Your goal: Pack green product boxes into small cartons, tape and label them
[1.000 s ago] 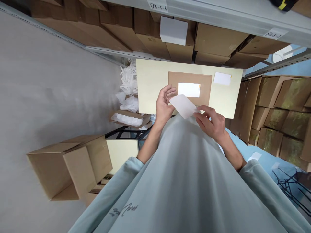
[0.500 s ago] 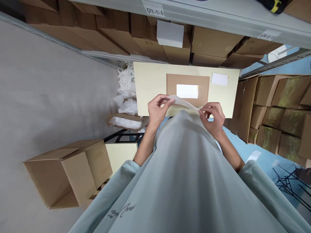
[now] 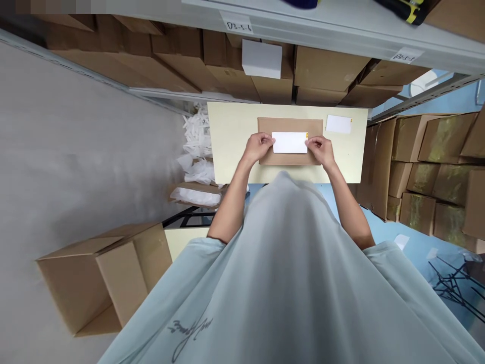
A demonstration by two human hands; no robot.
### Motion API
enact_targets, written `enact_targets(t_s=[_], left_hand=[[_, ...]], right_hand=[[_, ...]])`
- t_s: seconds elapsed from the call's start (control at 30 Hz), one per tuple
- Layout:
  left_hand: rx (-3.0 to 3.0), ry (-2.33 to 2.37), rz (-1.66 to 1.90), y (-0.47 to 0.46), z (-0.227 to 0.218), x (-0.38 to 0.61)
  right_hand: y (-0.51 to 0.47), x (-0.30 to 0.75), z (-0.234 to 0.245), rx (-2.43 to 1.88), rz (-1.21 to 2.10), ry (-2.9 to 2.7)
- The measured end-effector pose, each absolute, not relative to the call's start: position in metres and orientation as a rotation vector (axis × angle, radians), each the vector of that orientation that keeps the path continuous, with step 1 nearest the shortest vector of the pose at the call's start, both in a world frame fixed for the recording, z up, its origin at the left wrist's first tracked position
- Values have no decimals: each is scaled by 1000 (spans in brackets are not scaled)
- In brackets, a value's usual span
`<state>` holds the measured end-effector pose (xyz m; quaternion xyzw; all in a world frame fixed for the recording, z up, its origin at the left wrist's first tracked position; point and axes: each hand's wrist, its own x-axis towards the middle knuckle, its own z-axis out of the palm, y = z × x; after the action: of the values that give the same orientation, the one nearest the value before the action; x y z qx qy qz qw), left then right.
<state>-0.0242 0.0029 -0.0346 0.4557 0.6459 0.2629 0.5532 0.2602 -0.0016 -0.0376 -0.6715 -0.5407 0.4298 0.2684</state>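
A flat brown cardboard box (image 3: 290,160) lies on the cream tabletop (image 3: 231,151). Over its middle is a white rectangular slip (image 3: 290,143) with a small yellow-orange mark at its upper right corner. My left hand (image 3: 259,146) pinches the slip's left end between thumb and fingers. At the right end, just below the mark, my right hand (image 3: 320,150) pinches it in the same way. Whether the slip touches the box or sits slightly above it, I cannot tell. The translucent strip seen earlier cannot be made out separately.
Another white slip (image 3: 338,124) lies on the tabletop to the right. Behind stands a shelf (image 3: 322,30) packed with cartons. Stacked cartons (image 3: 432,172) are at the right. White plastic packing (image 3: 199,134) is left of the table, and an open carton (image 3: 106,278) is lower left.
Both hands have moved forward, from a translucent strip held near the table's front edge to the ends of the white slip over the box. The strip no longer shows between them.
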Motion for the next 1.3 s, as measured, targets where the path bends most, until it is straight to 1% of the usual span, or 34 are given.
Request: enact_targets(t_s=[0.17, 0.33, 0.53, 1.3], left_hand=[[1063, 1565, 629, 9, -43, -23], [1082, 1572, 599, 8, -51, -22], [1089, 1611, 621, 7, -57, -18], [1150, 1660, 652, -1, -61, -11]], right_hand=[[4, 259, -48, -1849, 1099, -1509], [3, 262, -49, -1864, 1100, -1537], [-3, 261, -47, -1847, 1007, -1626], [-14, 254, -56, -1854, 810, -1715]])
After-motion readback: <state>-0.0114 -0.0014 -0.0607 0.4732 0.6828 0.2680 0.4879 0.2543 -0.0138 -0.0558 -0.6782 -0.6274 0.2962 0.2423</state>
